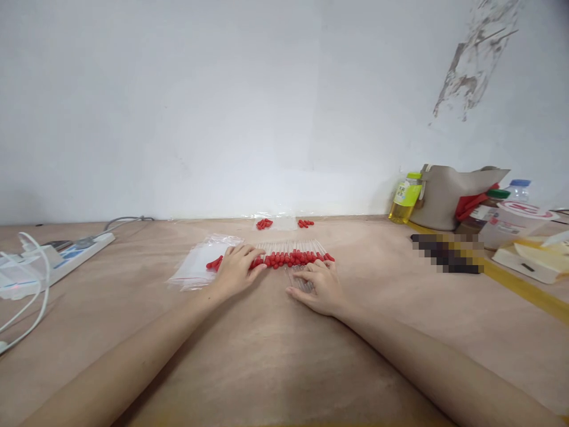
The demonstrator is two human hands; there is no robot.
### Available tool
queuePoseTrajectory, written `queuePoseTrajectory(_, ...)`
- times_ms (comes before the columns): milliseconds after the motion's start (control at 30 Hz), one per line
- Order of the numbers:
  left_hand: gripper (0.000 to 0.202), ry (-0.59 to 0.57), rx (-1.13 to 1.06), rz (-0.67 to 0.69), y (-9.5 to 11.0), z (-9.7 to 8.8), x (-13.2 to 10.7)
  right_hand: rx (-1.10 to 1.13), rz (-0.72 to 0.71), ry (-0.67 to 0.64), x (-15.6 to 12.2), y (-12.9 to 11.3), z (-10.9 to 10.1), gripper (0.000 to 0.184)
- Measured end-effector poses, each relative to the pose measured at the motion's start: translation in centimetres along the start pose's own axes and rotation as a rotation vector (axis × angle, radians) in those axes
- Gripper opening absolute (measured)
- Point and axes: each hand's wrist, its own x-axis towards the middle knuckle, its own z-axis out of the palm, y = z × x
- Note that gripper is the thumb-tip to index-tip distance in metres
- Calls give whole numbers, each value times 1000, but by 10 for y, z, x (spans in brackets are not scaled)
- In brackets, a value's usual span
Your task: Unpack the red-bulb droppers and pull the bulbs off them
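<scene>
A row of thin clear glass tubes with red rubber bulbs (293, 257) lies across the middle of the wooden table (275, 356). My left hand (235, 270) rests palm down on the left end of the row, fingers stretched over the red bulbs. My right hand (317, 286) lies just in front of the row with its fingers curled over a few clear tubes (299, 279). A clear plastic bag (200, 268) lies left of my left hand. Two small heaps of loose red bulbs (264, 223) sit on another clear bag by the wall.
A white power strip with cables (57, 256) lies at the left. At the right stand a yellow drink bottle (405, 198), a grey bag (448, 196), a plastic tub (511, 222) and a white box (531, 258). Yellow tape (524, 287) runs along the table's right side.
</scene>
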Motion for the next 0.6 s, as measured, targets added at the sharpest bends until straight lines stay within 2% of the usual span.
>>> queuePoseTrajectory(67,27,-27,1,49,1,5,11,2,48,66,-2,5,-1,26)
queuePoseTrajectory(167,24,-87,-14,87,-3,14,25,6,126,146,-4,15,-5,26)
queuePoseTrajectory(267,21,-133,-50,104,-6,21,30,2,226,120,-6,26,-8,28)
queuePoseTrajectory(333,20,-123,-101,90,-6,23,30,-3,296,74,-7,31,-9,28)
queuePoseTrajectory(400,20,-67,-170,58,-6,22,26,2,339,40,-7,32,-9,29)
queuePoseTrajectory(500,21,111,-285,-33,-4,16,13,27,341,23,-8,31,-8,27)
queuePoseTrajectory(600,19,278,-366,-93,-2,8,-6,47,302,65,-8,28,-6,23)
